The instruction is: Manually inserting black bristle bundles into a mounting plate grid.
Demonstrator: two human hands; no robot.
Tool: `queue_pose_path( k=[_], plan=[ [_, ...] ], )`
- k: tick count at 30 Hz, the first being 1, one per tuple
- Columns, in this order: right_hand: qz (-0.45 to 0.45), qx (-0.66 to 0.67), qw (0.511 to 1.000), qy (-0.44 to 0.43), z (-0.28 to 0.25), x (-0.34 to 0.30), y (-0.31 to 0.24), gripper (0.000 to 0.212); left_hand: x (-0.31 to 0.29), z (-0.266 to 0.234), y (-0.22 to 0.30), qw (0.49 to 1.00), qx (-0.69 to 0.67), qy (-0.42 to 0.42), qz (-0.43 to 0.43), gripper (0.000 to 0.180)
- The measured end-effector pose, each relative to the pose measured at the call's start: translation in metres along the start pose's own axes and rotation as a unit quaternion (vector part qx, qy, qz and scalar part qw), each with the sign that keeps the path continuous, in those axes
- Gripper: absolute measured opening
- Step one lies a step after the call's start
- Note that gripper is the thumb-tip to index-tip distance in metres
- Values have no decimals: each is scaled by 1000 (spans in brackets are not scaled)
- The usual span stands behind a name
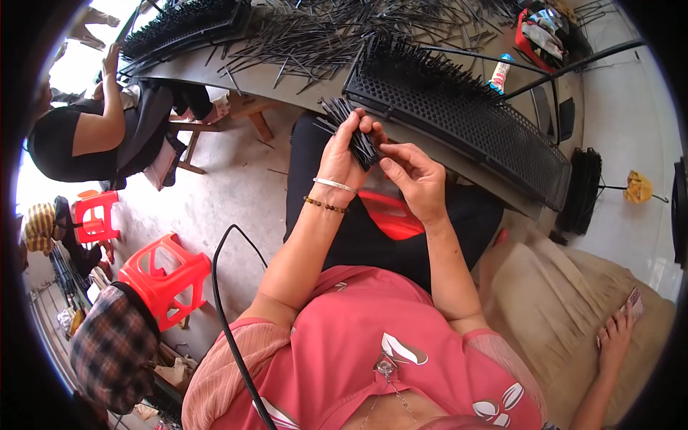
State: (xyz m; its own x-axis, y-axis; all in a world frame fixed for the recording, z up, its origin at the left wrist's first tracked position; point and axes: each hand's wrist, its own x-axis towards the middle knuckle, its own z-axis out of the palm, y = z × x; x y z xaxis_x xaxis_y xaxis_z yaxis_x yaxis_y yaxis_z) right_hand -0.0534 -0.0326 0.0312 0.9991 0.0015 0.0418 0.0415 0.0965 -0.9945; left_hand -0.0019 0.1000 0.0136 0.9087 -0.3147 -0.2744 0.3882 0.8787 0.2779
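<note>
My left hand (345, 156) is wrapped round a bundle of thin black strips (364, 149), held tilted in front of me above my lap. The strips stick out above and below the fingers. Close by its lower end is my right hand (419, 179), thumb and forefinger drawn together in a pinch; whatever lies between them is too small to make out. Just beyond both hands, on the table, stands a long black perforated rack (459, 111), its left part packed with upright black strips.
Loose black strips (301, 43) lie heaped across the table (265, 82). A second filled rack (183, 36) stands far left, beside a seated co-worker (86, 136). Red plastic stools (168, 276) stand at left. At right, a person's hand (615, 337) rests on tan cloth (566, 308).
</note>
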Motion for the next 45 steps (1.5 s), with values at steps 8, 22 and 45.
queue_pose_path(
  k=[8,22,45],
  plan=[
    [50,50,997,34,-11,-14,-3,13,-6,10,-9,998,-46,12,-47,9],
    [-1,114,949,293,-27,-23,-10,12,11,-3,1,994,-100,30,22,8],
    [-271,-383,870,156,-36,-59,9,25,-28,7,-48,968,206,34,-143,18]
  ],
)
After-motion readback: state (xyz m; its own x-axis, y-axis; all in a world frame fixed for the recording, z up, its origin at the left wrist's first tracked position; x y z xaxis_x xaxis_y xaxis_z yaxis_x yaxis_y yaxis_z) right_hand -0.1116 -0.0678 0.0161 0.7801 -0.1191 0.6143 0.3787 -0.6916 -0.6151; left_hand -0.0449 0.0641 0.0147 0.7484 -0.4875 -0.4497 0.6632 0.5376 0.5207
